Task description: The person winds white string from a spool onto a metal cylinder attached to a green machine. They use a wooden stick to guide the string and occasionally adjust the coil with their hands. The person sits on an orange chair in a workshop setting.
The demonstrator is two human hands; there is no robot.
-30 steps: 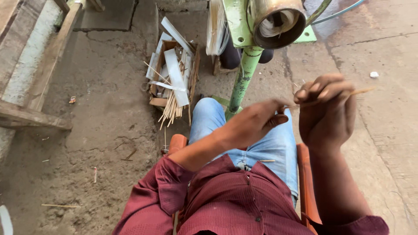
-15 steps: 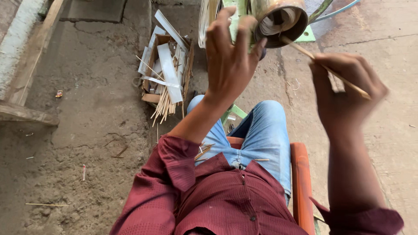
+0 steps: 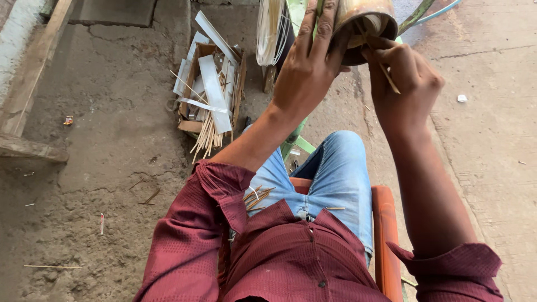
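Stick (image 3: 388,77) pinched in right hand (image 3: 404,89) at metal cylinder (image 3: 366,25).

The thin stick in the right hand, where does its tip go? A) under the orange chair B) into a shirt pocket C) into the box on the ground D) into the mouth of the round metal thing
D: the right hand pinches the thin stick with its upper end at the open mouth of the round metal thing, which the left hand rests against.
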